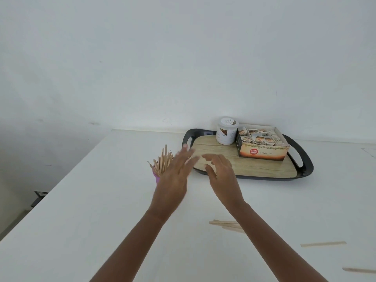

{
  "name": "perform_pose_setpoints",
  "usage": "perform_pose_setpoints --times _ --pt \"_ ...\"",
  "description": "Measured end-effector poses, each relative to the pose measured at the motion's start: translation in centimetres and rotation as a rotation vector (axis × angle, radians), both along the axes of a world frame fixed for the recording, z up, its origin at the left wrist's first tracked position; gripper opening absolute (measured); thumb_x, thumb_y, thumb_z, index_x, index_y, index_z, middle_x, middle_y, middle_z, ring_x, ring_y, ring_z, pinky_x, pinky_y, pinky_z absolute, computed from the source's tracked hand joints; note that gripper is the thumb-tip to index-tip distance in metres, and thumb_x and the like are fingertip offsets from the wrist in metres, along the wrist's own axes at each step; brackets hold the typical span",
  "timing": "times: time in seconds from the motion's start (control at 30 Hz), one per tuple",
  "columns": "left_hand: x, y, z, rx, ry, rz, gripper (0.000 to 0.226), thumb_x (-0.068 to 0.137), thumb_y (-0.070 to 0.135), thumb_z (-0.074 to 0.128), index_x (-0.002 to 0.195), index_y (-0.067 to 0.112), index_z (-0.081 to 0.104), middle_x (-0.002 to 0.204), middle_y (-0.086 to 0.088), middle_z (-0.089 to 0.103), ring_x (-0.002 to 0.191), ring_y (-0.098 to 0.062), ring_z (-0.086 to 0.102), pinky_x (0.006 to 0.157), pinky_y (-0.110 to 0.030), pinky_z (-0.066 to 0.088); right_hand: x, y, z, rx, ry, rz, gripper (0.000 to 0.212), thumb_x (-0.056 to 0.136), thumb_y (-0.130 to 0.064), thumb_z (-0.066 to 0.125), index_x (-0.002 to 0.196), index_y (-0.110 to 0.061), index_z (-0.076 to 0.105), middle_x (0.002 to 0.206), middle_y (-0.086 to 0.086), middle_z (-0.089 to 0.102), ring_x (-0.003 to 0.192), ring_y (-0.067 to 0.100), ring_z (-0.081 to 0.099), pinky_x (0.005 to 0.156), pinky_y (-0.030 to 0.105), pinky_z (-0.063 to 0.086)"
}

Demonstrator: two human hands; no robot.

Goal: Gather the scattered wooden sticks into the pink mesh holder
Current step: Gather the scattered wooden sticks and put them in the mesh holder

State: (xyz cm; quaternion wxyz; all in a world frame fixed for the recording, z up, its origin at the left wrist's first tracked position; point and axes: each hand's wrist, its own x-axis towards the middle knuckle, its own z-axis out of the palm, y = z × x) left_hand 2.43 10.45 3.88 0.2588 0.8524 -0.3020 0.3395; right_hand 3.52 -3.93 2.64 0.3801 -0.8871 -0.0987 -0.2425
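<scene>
On a white table (101,200) w/ a wood-look tray (305,159) at the far side, both hands hang empty above the surface: left hand (175,174) spread flat and motion-blurred, right hand (221,174) loosely curved. A ginger tea box (264,153) and white jar (226,131) sit on the tray. The pink mesh holder (157,178), mostly hidden behind the left hand, stands packed w/ upright sticks (162,161); loose sticks (225,223) lie near the right forearm, two more (323,244) at the right edge.

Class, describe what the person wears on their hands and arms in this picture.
Nothing shows: the left hand and right hand are bare, without gloves, and both forearms are bare to the picture's edge, with no sleeves, watch or bracelet. Blur hides any ring.
</scene>
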Motion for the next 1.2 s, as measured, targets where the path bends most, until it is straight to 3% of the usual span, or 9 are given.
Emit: perform_pose_setpoints --times 0.17,0.23,0.3,0.37,0.53,0.6,0.83,1.03,1.2 --pt "-2.7 -2.7 -3.8 0.178 0.063 -0.141 0.037 0.067 -0.010 0.074 0.100 0.005 0.069 0.104 -0.013 0.071 0.097 -0.024 0.069 0.066 -0.028 0.059 -2.5 -4.1 -2.8 -0.102 0.142 -0.062 0.022 0.093 -0.009 0.045 0.109 -0.012 0.060 0.111 0.004 0.062 0.107 0.019 0.053 0.089 0.024 0.038" --pt "-3.3 -4.2 -5.0 0.221 0.236 -0.123 0.026 0.082 0.005 0.065 0.108 0.009 0.065 0.113 -0.007 0.067 0.111 -0.017 0.063 0.076 -0.024 0.055 -3.6 -5.8 -3.8 -0.155 0.197 -0.080 0.022 0.094 -0.010 0.044 0.107 -0.013 0.061 0.111 0.002 0.063 0.107 0.017 0.055 0.093 0.027 0.041" --pt "-3.3 -5.2 -6.9 0.263 0.432 -0.083 0.031 0.096 0.020 0.046 0.125 0.015 0.053 0.131 0.001 0.053 0.135 -0.008 0.036 0.094 -0.021 0.042 -4.7 -7.5 -4.5 -0.201 0.263 -0.090 0.022 0.094 -0.010 0.044 0.108 -0.014 0.061 0.112 -0.001 0.063 0.108 0.017 0.056 0.095 0.033 0.043" --pt "-3.3 -6.0 -8.0 0.349 0.511 -0.066 0.035 0.098 0.025 0.040 0.131 0.019 0.047 0.136 0.004 0.048 0.140 -0.005 0.023 0.102 -0.021 0.034 -5.7 -9.4 -5.0 -0.255 0.321 -0.106 0.023 0.095 -0.012 0.043 0.110 -0.015 0.060 0.114 -0.003 0.063 0.109 0.015 0.055 0.094 0.034 0.043" --pt "-3.2 -7.6 -8.8 0.442 0.535 -0.025 0.041 0.093 0.029 0.048 0.132 0.017 0.045 0.132 0.001 0.049 0.129 -0.008 0.034 0.100 -0.024 0.036 -8.4 -14.8 -6.1 -0.343 0.352 -0.158 0.026 0.096 -0.014 0.042 0.114 -0.015 0.059 0.120 -0.005 0.061 0.116 0.010 0.053 0.092 0.019 0.035" --pt "-3.2 -8.3 -9.0 0.471 0.539 -0.001 0.041 0.092 0.032 0.048 0.131 0.018 0.046 0.131 0.002 0.048 0.125 -0.010 0.038 0.097 -0.025 0.038 -9.6 -17.0 -6.5 -0.385 0.377 -0.186 0.027 0.096 -0.016 0.040 0.117 -0.016 0.057 0.124 -0.005 0.059 0.120 0.009 0.050 0.095 0.021 0.035" --pt "-4.1 -10.6 -8.6 0.479 0.484 0.028 0.028 0.096 0.018 0.039 0.105 0.018 0.065 0.108 0.002 0.059 0.099 -0.015 0.051 0.071 -0.023 0.040 -13.5 -22.9 -7.5 -0.460 0.498 -0.197 0.033 0.098 -0.022 0.037 0.129 -0.026 0.048 0.142 -0.009 0.042 0.135 0.006 0.033 0.106 0.023 0.028" --pt "-4.5 -12.3 -8.8 0.527 0.469 0.070 0.026 0.097 0.010 0.035 0.104 0.013 0.060 0.107 -0.002 0.055 0.096 -0.018 0.055 0.070 -0.027 0.043 -15.9 -25.5 -6.7 -0.481 0.590 -0.129 0.037 0.095 -0.032 0.043 0.133 -0.032 0.042 0.149 -0.014 0.030 0.130 0.006 0.039 0.105 0.020 0.033" --pt "-4.8 -13.1 -8.7 0.567 0.474 0.107 0.022 0.097 0.008 0.035 0.104 0.011 0.056 0.112 -0.003 0.053 0.100 -0.018 0.055 0.070 -0.028 0.045 -17.3 -27.5 -5.9 -0.544 0.666 -0.074 0.044 0.092 -0.036 0.049 0.134 -0.040 0.038 0.146 -0.023 0.023 0.132 0.000 0.032 0.104 0.018 0.031"
